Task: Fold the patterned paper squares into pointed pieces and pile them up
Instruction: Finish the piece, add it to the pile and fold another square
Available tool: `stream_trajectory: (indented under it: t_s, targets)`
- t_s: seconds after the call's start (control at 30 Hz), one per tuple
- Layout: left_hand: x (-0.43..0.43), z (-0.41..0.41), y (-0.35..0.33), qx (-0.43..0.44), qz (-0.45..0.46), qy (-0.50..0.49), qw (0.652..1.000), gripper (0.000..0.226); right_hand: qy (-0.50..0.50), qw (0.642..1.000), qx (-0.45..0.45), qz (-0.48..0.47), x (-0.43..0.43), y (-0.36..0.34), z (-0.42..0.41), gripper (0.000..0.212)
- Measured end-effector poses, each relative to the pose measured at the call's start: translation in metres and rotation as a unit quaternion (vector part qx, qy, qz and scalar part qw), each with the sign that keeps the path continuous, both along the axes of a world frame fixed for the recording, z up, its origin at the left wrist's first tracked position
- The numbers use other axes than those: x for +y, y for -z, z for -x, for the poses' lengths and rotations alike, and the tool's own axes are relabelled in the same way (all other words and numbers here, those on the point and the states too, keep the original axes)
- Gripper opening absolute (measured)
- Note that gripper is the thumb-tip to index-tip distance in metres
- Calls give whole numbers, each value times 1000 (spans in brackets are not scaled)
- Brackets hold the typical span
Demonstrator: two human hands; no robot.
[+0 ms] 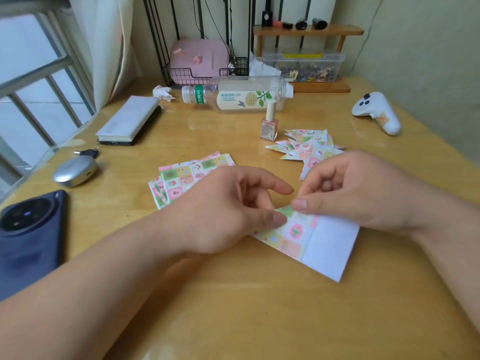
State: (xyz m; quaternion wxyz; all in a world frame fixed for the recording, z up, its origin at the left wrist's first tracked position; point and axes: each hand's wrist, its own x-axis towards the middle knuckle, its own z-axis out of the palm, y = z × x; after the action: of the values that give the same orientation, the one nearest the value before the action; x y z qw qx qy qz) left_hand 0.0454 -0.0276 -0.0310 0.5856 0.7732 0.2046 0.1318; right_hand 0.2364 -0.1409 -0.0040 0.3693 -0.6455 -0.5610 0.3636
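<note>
— Between the hands: item?
— Half-folded paper (311, 240) on table (233, 307); left hand (233, 211) and right hand (363, 193) pinch its top corner, fingers curled.
— Beyond them?
— Flat squares (187, 175) behind left; folded pile (306, 146) behind right.

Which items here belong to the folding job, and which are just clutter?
Job: half-folded sheet, held by left hand and right hand; stack of squares; pile of pointed pieces.
Clutter: phone, earbud case, bottle, nail polish, controller, notebook.
</note>
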Motion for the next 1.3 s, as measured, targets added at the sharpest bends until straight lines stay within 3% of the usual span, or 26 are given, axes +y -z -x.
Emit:
stream_trajectory:
  t_s: [0.17,0.3,0.43,0.53,0.73,1.0,1.2,1.3]
  targets:
    - [10,-2,-2,-47,83,-131,987,29,65,990,113,57,2,3,-16,29]
    - [12,3,-5,34,30,-102,994,27,123,978,167,34,8,7,-13,29]
    - [5,3,-6,108,19,-76,991,21,66,990,113,61,5,9,-2,17]
    - [5,3,-8,93,66,-71,991,15,45,996,58,54,4,8,5,13]
    - [4,4,-12,81,146,-52,985,13,99,994,-31,-33,9,13,4,6]
    - [-2,7,-20,220,-46,14,974,25,57,997,-54,18,8,15,16,5]
    - [-4,6,-22,270,-123,20,955,26,53,998,9,43,6,13,23,6]
    - [-10,5,-24,313,-167,52,933,24,51,993,68,78,6,14,32,20]
